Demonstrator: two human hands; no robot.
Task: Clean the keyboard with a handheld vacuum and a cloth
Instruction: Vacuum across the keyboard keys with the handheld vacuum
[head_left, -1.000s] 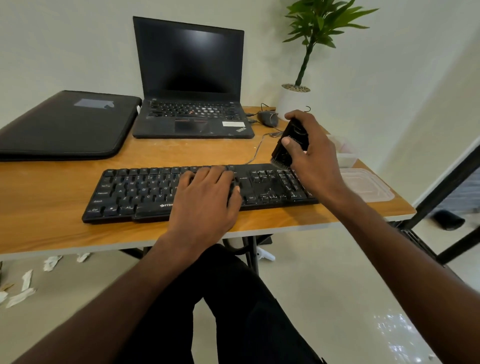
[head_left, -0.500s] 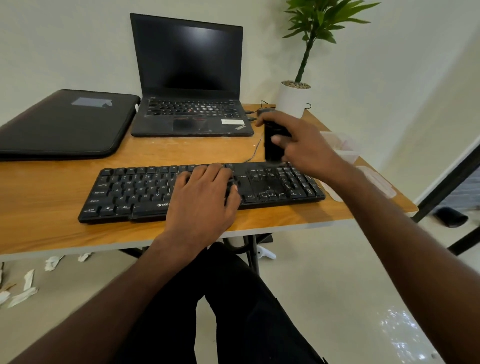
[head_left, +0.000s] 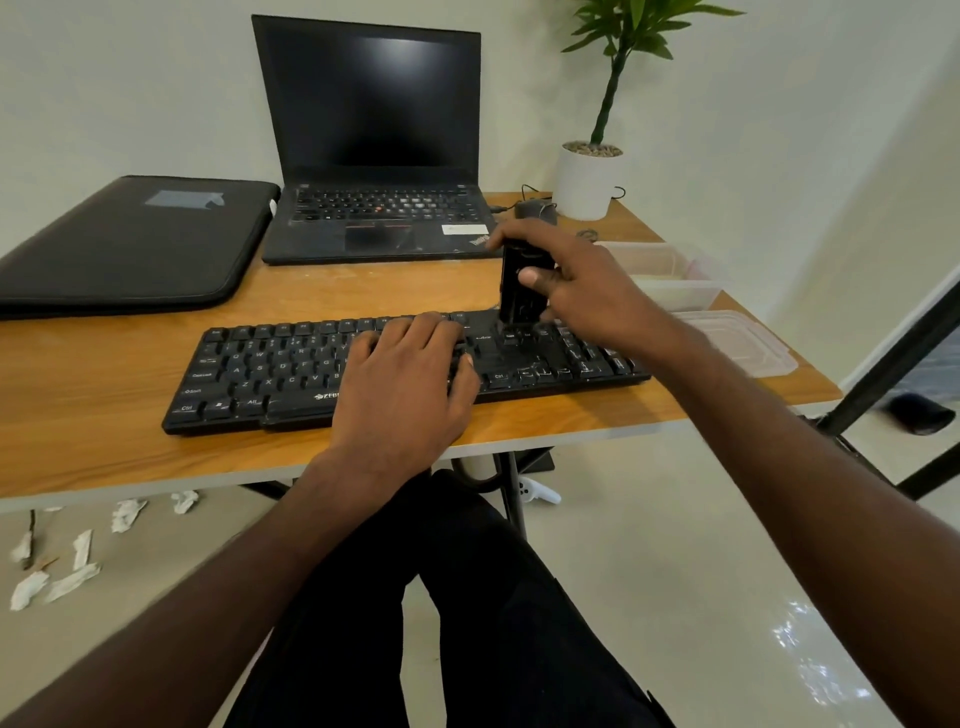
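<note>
A black keyboard (head_left: 270, 369) lies along the front of the wooden desk (head_left: 93, 441). My left hand (head_left: 405, 374) rests flat on its middle keys, fingers spread and straight. My right hand (head_left: 582, 286) grips a small black handheld vacuum (head_left: 517, 291), held upright with its lower end down on the keys right of centre, near the navigation block. I see no cloth.
An open black laptop (head_left: 374, 156) stands behind the keyboard, a black sleeve (head_left: 124, 244) to its left. A mouse (head_left: 535, 210) and a potted plant (head_left: 589, 176) sit at the back right. Clear plastic containers (head_left: 675, 280) and a lid (head_left: 737, 343) lie at the right edge.
My right hand has turned the vacuum upright and carried it left and down onto the keys right of centre. My left hand stays on the keyboard.
</note>
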